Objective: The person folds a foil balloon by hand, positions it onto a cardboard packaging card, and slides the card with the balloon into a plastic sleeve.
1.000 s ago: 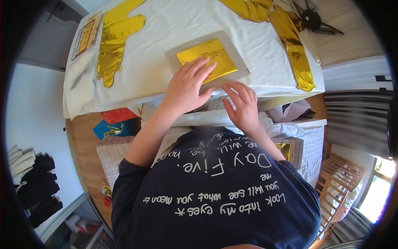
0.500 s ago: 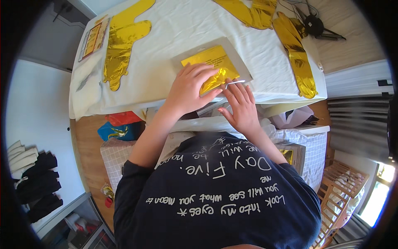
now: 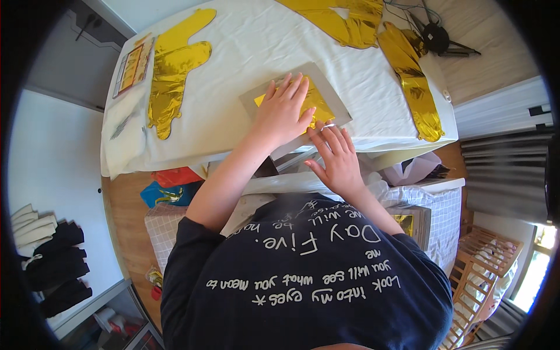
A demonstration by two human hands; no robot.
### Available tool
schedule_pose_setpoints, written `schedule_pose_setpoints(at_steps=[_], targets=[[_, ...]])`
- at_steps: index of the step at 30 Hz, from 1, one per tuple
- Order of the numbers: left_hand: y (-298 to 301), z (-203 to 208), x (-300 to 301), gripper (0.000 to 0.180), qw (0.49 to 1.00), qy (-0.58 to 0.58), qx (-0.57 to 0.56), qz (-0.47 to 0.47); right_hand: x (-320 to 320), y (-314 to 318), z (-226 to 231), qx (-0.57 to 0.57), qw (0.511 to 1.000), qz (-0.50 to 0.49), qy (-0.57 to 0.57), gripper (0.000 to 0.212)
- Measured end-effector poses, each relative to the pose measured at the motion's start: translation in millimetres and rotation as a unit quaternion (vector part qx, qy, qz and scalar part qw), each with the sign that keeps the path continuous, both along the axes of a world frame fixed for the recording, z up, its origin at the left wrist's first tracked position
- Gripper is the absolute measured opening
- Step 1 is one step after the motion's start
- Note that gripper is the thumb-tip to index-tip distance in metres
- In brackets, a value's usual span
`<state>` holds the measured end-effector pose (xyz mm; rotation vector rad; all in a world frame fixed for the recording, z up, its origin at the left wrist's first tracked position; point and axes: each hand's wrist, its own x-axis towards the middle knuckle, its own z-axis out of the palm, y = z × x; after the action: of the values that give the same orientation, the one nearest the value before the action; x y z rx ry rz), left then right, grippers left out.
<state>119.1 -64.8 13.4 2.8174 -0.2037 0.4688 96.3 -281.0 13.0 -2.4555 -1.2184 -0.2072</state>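
Observation:
A folded gold foil balloon (image 3: 316, 106) lies on a flat grey board (image 3: 324, 80) near the front edge of the table. My left hand (image 3: 282, 111) rests flat over the foil with its fingers stretched out, hiding much of it. By the foil's lower right corner, my right hand (image 3: 338, 157) has its fingers spread, the tips at the edge of the board. A thin white strip (image 3: 328, 126) shows at those fingertips; whether it is a straw I cannot tell. Neither hand grips anything.
Flat gold foil balloons lie on the white-covered table (image 3: 227, 76): one at left (image 3: 175, 76), one at top (image 3: 344, 23), another at right (image 3: 414, 87). A black device with cables (image 3: 436, 38) stands top right. A printed sheet (image 3: 132, 67) lies far left.
My left hand has slid up and flattened over the foil, its fingers straightening. The right hand has shifted slightly toward me. The whole view has moved a little.

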Motion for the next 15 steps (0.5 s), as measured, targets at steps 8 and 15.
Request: schedule_pose_setpoints(at_steps=[8,15], targets=[[-2,-7,6,0.068,0.999,0.014,0.030,-0.015,2,-4,-6,0.025,1.000,-0.002,0.018,0.068],[-4,2,1,0.071,0.997,0.058,0.044,0.007,31,-31,6,0.144,0.989,0.010,-0.014,0.044]])
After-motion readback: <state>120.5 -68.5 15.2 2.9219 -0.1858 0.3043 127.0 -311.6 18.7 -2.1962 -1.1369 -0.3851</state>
